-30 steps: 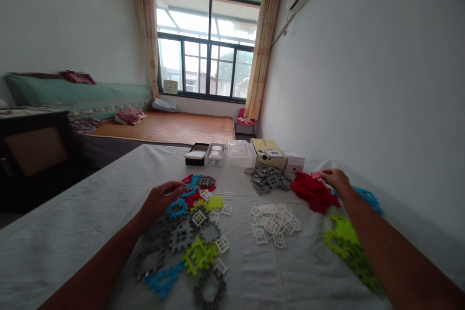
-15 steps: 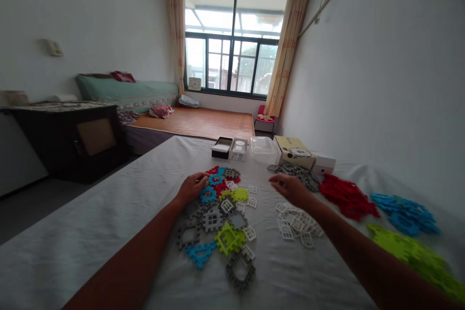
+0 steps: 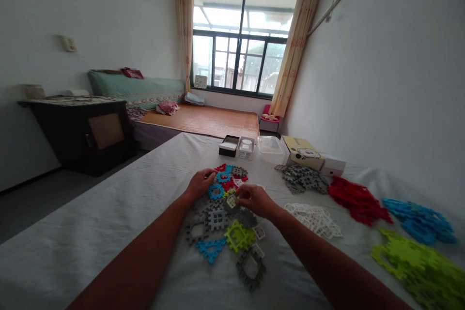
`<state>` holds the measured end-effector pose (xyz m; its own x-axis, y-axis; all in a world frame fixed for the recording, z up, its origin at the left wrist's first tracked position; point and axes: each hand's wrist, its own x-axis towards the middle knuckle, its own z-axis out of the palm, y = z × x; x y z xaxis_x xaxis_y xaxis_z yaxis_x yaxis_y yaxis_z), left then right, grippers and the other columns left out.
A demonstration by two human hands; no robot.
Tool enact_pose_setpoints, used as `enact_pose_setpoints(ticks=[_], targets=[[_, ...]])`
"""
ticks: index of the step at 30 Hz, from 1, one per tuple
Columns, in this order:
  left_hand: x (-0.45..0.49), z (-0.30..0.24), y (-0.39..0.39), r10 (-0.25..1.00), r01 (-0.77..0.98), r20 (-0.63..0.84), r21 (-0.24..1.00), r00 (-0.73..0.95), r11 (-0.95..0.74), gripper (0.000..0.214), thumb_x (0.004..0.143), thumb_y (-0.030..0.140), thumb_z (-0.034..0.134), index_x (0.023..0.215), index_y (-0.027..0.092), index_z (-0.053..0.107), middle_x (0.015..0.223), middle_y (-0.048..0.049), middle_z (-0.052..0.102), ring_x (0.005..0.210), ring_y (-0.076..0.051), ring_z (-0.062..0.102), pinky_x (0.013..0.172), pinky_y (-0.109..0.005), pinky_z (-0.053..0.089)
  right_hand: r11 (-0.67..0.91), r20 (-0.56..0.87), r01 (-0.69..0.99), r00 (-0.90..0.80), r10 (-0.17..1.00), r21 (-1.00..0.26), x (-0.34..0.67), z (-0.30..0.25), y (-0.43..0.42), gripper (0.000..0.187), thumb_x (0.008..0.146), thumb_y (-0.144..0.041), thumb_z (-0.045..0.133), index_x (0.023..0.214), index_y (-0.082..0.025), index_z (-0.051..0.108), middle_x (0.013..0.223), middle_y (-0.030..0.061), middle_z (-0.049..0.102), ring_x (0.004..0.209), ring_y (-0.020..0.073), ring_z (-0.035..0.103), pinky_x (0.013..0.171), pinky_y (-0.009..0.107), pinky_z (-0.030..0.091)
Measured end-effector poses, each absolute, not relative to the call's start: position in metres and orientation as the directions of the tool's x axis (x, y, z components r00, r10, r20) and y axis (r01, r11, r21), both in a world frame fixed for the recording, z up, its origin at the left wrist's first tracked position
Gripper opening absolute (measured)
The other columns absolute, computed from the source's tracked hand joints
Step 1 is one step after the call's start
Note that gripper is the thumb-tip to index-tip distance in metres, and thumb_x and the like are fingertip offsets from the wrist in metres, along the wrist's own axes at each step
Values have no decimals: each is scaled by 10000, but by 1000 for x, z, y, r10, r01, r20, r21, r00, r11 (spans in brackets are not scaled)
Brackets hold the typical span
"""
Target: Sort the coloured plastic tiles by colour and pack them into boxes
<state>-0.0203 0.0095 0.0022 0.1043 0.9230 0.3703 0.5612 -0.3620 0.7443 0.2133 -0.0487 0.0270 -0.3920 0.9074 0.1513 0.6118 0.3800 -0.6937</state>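
Note:
A mixed pile of toy building tiles [image 3: 225, 218] in grey, blue, red, green and white lies on the white-clothed table [image 3: 109, 232] in front of me. My left hand [image 3: 201, 183] rests on the far left of this pile, fingers curled over red and blue tiles [image 3: 225, 179]. My right hand [image 3: 254, 199] is at the middle of the pile, its fingertips pinched on a small white window tile [image 3: 231, 200]. To the right lie sorted heaps: grey [image 3: 303, 179], white [image 3: 316, 218], red [image 3: 354, 198], blue [image 3: 421, 215] and green [image 3: 421, 266].
At the table's far edge stand a black box [image 3: 228, 145], a small white box [image 3: 246, 147], a clear tub [image 3: 269, 149], a yellow carton [image 3: 303, 151] and another white box [image 3: 336, 167]. A dark cabinet [image 3: 87, 131] is at the left, a bed [image 3: 196, 121] beyond.
My right hand came from the red heap at the right, across the white heap, to the mixed pile and closed on a small white tile. My view turned left. The left hand stayed on the pile.

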Motion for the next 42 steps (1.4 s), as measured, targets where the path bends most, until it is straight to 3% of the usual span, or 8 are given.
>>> enact_pose_setpoints(ticks=[6,14,18,22,27,32,38,42], targets=[[-23,-2,13,921,561,371,740,118,-370,382,802,429,467,964,175,703,948,-40,734,880,-208,666,790,-270,496,289,156,323,-381,911,-901,222,30,-51,182,711,-312,665,814,-164,689,683,-17,667,569,99,538,543,215,398],[-22,0,13,927,571,360,741,106,-353,399,795,440,463,961,170,705,940,-39,737,855,-205,669,763,-265,504,510,408,441,-308,859,-739,229,32,-62,172,760,-258,638,905,-236,728,880,10,737,803,171,666,759,273,493],[-23,1,12,929,577,354,738,110,-350,415,778,452,463,956,166,706,939,-46,738,857,-211,669,768,-270,504,542,461,521,-289,839,-659,238,32,-58,155,797,-316,615,883,-241,721,808,6,730,719,157,664,686,260,501],[-24,2,13,931,586,349,735,105,-341,413,767,454,472,946,164,705,943,-58,737,861,-226,666,789,-292,499,413,426,641,-146,893,-647,289,32,-28,184,781,-330,621,905,-217,696,812,19,734,726,166,675,698,275,508],[-24,2,14,932,582,345,738,108,-340,390,765,438,474,934,177,709,927,-50,738,854,-223,667,768,-289,502,49,424,753,314,849,-656,384,48,13,271,754,-337,605,950,-154,646,847,85,721,781,196,677,708,293,499],[-25,1,15,932,589,346,734,103,-338,399,766,442,481,949,175,714,932,-53,737,844,-224,669,760,-289,502,-48,427,765,410,806,-642,428,63,16,268,765,-387,574,877,-154,647,704,84,692,699,214,658,647,313,483],[-25,-4,18,931,575,348,741,110,-346,390,778,445,475,937,178,709,929,-52,735,867,-224,666,794,-293,500,38,444,806,285,849,-591,383,57,6,275,829,-355,491,887,-139,652,848,112,694,794,209,638,732,324,468],[-24,-3,16,931,567,347,747,111,-346,392,788,435,468,958,169,701,953,-57,731,878,-223,664,806,-298,502,408,321,727,-266,909,-552,304,43,-27,166,782,-339,612,841,-203,686,787,7,697,682,134,618,672,240,468]])
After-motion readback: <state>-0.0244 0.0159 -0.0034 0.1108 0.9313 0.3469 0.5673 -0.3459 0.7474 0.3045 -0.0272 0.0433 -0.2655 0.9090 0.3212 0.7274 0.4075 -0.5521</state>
